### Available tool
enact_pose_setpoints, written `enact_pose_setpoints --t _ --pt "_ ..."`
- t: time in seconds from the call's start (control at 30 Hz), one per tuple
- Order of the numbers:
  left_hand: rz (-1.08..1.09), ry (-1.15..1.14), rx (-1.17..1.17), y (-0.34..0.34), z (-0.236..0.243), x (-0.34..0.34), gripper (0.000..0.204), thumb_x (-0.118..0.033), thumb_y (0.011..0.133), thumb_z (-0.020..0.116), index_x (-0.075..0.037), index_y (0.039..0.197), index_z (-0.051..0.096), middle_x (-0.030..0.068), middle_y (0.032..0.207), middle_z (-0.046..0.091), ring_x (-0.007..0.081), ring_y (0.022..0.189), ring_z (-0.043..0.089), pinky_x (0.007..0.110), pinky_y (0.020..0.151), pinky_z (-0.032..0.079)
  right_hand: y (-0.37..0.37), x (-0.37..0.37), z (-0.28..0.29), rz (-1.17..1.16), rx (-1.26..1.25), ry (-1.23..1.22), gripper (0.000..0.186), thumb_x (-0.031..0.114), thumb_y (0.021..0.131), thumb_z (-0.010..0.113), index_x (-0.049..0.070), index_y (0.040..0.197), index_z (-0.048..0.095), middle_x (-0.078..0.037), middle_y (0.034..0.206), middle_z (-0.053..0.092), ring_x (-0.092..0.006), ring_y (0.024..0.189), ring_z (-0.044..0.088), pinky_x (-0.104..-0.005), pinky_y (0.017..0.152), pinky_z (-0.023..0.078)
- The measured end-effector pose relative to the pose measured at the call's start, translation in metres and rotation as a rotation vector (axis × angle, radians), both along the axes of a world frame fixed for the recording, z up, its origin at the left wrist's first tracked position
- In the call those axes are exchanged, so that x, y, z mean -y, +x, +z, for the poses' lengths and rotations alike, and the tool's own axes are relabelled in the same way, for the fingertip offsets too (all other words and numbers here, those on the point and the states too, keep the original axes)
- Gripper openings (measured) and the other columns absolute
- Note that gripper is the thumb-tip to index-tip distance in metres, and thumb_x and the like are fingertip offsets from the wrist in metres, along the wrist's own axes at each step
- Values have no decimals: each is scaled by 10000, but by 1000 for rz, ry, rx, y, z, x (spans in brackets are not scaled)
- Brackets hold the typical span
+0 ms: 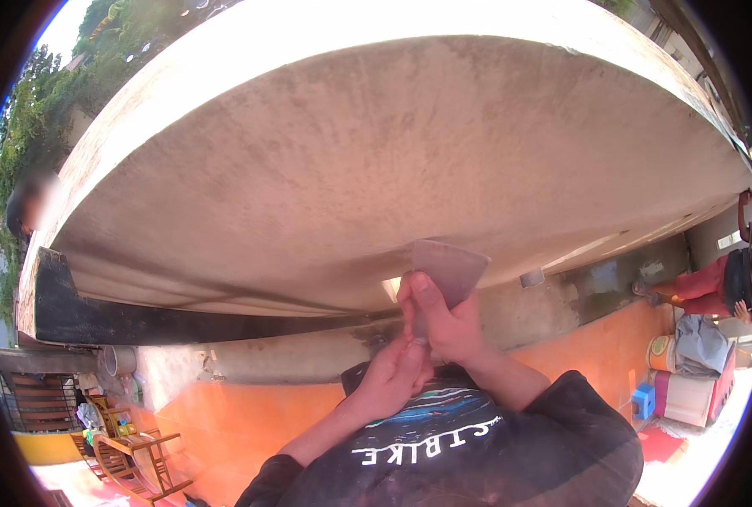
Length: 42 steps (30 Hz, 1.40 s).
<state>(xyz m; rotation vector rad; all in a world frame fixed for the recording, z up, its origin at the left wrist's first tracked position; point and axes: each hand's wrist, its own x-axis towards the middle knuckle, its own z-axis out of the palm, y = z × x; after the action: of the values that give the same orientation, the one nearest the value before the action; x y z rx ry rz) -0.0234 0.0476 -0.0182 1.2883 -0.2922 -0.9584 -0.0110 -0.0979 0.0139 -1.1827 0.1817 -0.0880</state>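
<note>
A scraper with a wide, flat grey blade point(450, 269) is held up in front of my chest, blade upward. My right hand point(443, 319) is closed round its handle just below the blade, the thumb lying against the blade's base. Lower down, my left hand point(390, 373) is closed with its fingertips at the handle's lower end, touching my right hand. Beyond the blade stretches a broad grey-brown plastered wall point(376, 160) with a bright top edge. My fingers hide most of the handle.
A dark strip point(181, 325) runs along the wall's lower left. Orange floor point(249, 422) lies behind me. Wooden chairs point(135, 460) stand at the lower left. To the right are a person in red trousers point(701, 287), a bucket point(661, 353) and a blue stool point(643, 400). Another person point(31, 203) is at far left.
</note>
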Motion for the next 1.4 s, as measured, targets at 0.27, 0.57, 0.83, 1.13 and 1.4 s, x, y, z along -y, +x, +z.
enact_pose_setpoints --t 0.27,0.57,0.83,1.13,1.4 --pt "-61 -71 -50 3 6 -12 383 -363 1071 293 -64 888 446 -22 656 437 53 559 399 226 522 356 -1 -8 -1 -15 -12 3 302 304 1010 529 41 869 572 -5 666 540 -69 546 522 -224 485 442" --pt "-68 39 -11 1 11 -12 361 -353 1073 286 -68 930 455 -24 656 450 41 557 400 203 510 338 -3 -9 -3 -36 -10 22 306 318 1007 527 56 855 572 4 648 537 -69 539 523 -231 486 443" --pt "-14 33 26 -6 9 -1 436 -452 1055 275 -53 970 431 19 626 444 76 482 360 222 445 311 -1 -3 -5 -25 59 28 298 310 1011 520 57 861 568 5 645 534 -67 544 525 -232 490 445" --pt "98 63 65 -18 3 8 435 -463 1052 275 -70 961 438 13 627 448 80 495 387 226 456 319 0 2 0 30 34 17 264 252 992 542 44 836 584 -23 633 555 -100 525 552 -241 472 450" --pt "226 -29 99 -24 3 23 458 -479 1049 269 -68 943 442 3 613 432 80 499 384 226 466 323 3 13 8 99 61 -67 285 271 1011 524 39 854 577 -7 662 537 -68 561 524 -233 480 441"
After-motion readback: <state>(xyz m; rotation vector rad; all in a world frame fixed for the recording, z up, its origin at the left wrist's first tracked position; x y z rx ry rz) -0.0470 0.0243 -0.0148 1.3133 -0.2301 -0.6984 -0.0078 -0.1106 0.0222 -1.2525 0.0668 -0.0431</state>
